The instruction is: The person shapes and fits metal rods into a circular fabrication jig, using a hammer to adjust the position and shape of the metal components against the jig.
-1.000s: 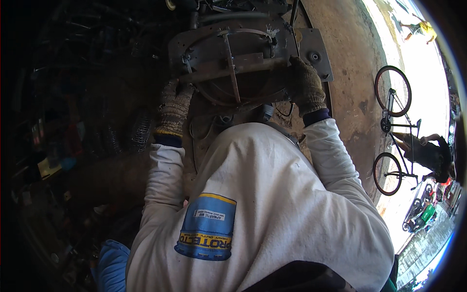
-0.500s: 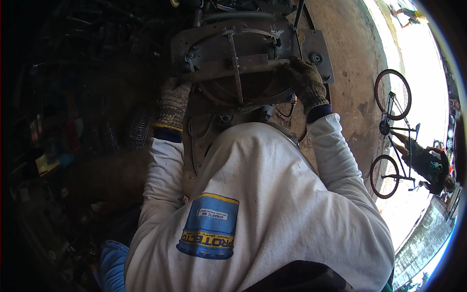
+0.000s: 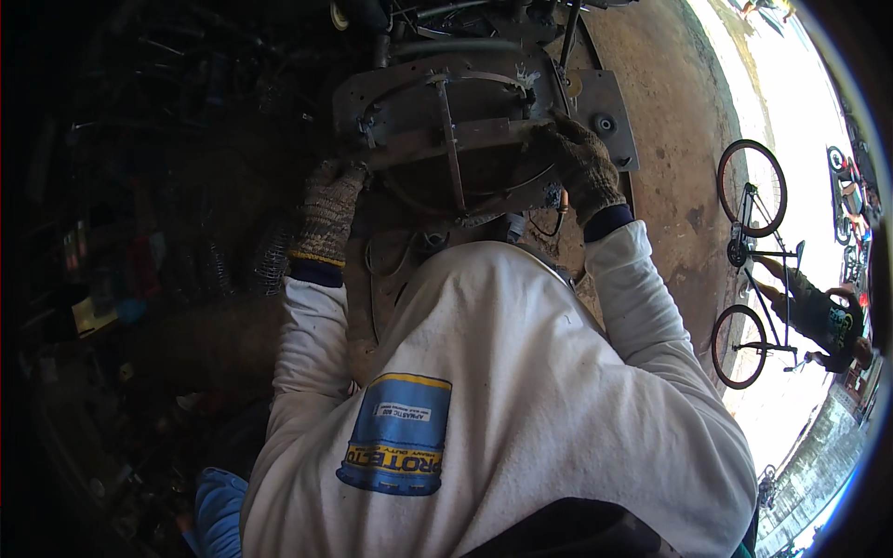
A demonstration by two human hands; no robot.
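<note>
Both my hands wear knitted work gloves. Between them a long flat metal bar (image 3: 409, 147) lies across a round metal ring (image 3: 488, 78), and a thin rod (image 3: 448, 139) crosses it from far to near. My left hand (image 3: 327, 209) is closed at the bar's left end, its fingertips lost in shadow. Around the right end my right hand (image 3: 586, 169) has its fingers bent, thumb side partly hidden. Beneath the ring and bar is a dark steel plate (image 3: 358, 98) with rough weld marks near its corners.
Coil springs (image 3: 270, 260) and dim clutter fill the shadowed left. A second plate with a round boss (image 3: 605, 123) sits beyond my right hand. Brown ground (image 3: 670, 195) runs along the right, where a person (image 3: 828, 321) is with a bicycle (image 3: 752, 251).
The ring, bar and plate sit slightly lower and a little to the right in view. My left hand is slightly lower too. Both hands stay at the bar's ends.
</note>
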